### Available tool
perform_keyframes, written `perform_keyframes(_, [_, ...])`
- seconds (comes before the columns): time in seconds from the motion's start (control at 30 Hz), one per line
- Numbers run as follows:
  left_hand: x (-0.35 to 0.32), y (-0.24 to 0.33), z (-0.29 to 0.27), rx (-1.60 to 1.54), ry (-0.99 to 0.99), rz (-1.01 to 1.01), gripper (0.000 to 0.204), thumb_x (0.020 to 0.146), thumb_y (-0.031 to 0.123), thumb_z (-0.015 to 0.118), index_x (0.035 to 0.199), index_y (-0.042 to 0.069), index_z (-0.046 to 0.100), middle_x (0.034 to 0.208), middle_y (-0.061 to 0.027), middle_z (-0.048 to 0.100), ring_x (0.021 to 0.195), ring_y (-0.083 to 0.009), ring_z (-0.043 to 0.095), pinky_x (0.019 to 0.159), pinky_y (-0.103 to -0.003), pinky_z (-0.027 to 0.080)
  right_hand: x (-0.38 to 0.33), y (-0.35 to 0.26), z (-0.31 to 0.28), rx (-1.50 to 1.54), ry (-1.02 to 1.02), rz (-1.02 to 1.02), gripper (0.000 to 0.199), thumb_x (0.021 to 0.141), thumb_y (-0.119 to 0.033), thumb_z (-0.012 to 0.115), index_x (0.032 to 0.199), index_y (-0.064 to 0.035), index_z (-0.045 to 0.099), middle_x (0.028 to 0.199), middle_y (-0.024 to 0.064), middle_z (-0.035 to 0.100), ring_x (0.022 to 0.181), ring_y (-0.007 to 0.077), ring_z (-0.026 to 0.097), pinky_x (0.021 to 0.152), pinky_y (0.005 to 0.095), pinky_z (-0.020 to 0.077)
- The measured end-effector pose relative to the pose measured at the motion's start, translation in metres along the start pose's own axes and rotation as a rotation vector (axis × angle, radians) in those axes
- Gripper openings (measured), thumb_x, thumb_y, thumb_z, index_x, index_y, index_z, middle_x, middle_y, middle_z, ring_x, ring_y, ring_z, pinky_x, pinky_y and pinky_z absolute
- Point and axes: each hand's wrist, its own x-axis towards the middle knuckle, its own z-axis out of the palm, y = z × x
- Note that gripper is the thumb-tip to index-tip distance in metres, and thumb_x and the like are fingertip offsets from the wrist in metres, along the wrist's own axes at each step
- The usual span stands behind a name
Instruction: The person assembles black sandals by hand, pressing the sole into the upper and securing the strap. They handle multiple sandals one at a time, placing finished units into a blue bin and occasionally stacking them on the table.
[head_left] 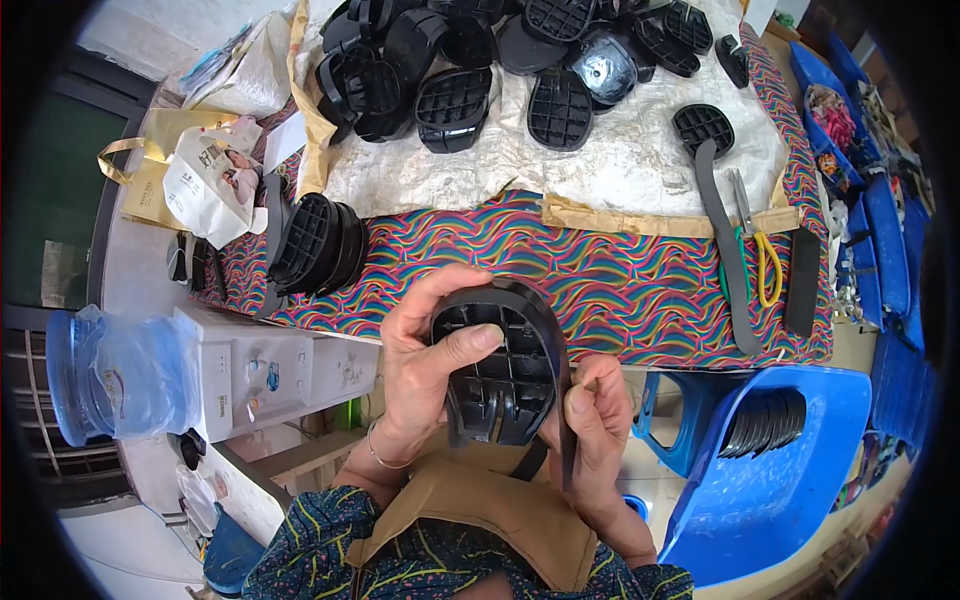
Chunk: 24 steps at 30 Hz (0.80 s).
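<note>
In front of my lap I hold a black moulded piece point(505, 375), shaped like a shoe heel or sole, its hollow grid side facing up. My left hand point(415, 375) is closed round its left side, the thumb pressing on the grid and the fingers over the far rim. At the piece's right edge my right hand point(597, 430) pinches a narrow dark strip point(567, 440). The strip runs along the edge and its lower end hangs below the thumb. How firmly it lies against the side cannot be seen.
Ahead, a table with a wavy patterned cloth point(450, 250) bears a pile of similar black pieces point(455, 100), a stacked group point(315, 245), a loose dark strip point(722, 240) and yellow-handled scissors point(768, 270). A blue tub point(780, 500) stands right, a water dispenser point(265, 375) left.
</note>
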Motion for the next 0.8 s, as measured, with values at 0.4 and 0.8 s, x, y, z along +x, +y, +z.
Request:
perform_keyframes(0.4, [-0.002, -0.003, 0.008, 0.221, -0.037, 0.165, 0.037, 0.085, -0.002, 0.071, 0.12, -0.002, 0.061, 0.109, -0.0112, 0.069, 0.098, -0.0163, 0.067, 0.087, -0.029, 0.053, 0.008, 0.016, -0.004, 0.105, -0.047, -0.036, 0.029, 0.101, -0.025, 0.057, 0.121, -0.0047, 0.049, 0.109, 0.0058, 0.064, 0.093, 0.0097, 0.062, 0.083, 0.0272, 0.0516])
perform_keyframes(0.8, [0.006, -0.014, 0.03, 0.376, -0.068, 0.376, 0.031, 0.09, -0.005, 0.065, 0.121, -0.002, 0.062, 0.111, -0.0111, 0.067, 0.099, -0.0152, 0.065, 0.086, -0.027, 0.052, 0.005, 0.042, -0.054, 0.512, -0.164, 0.237, 0.036, 0.102, -0.035, 0.054, 0.131, -0.0133, 0.052, 0.105, -0.003, 0.062, 0.087, 0.009, 0.061, 0.075, 0.0273, 0.0514])
